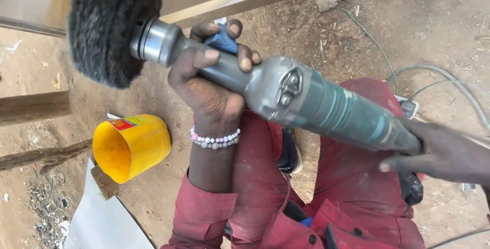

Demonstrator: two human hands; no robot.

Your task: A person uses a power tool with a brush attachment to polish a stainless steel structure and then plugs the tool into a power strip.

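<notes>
Dirt ground w/ yellow tub [131, 147] nearby; both hands, left [212, 83] & right [439, 154], closed round polisher [286, 93].

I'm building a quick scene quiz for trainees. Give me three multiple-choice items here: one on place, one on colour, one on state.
1. Where does the left hand grip the polishing tool?
A. Its neck, behind the buffing wheel
B. The cable
C. The wheel

2. What colour is the plastic container?
A. Blue
B. Yellow
C. White

3. How does the container lie?
A. Upright
B. Upside down
C. On its side

Answers: 1 A, fingers wrap the grey neck; 2 B, its wall is yellow; 3 C, its open mouth faces sideways.
</notes>
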